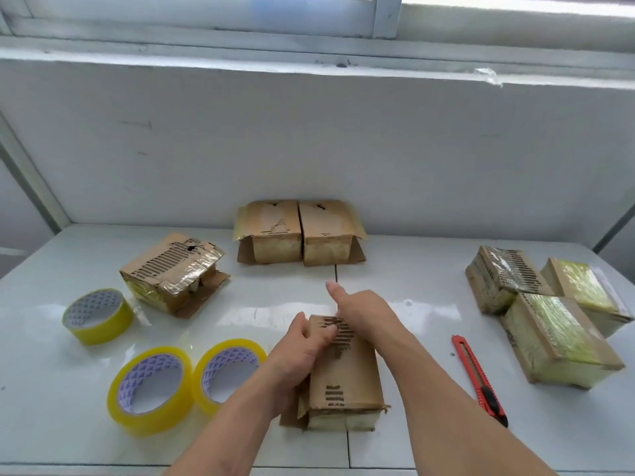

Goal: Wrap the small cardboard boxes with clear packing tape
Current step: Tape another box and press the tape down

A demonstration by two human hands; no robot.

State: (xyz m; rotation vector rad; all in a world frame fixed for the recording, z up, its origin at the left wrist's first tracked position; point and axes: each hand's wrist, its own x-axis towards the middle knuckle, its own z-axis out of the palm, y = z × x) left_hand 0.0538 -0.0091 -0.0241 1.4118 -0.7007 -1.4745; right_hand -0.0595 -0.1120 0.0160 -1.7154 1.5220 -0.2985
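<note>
A small brown cardboard box (347,376) with torn top paper lies near the front middle of the white table (412,290). My left hand (302,348) grips its far left corner, fingers curled onto the top. At the far right end my right hand (364,314) holds the box with the thumb sticking up; its fingers are hidden behind the box. Three rolls of clear yellowish tape lie to the left: one (98,316) further back and two side by side (149,386) (228,372) next to my left forearm.
A red box cutter (479,379) lies right of my right forearm. Three tape-wrapped boxes (556,341) cluster at the right. A partly taped box (171,269) sits back left, and two untaped boxes (299,231) stand against the wall.
</note>
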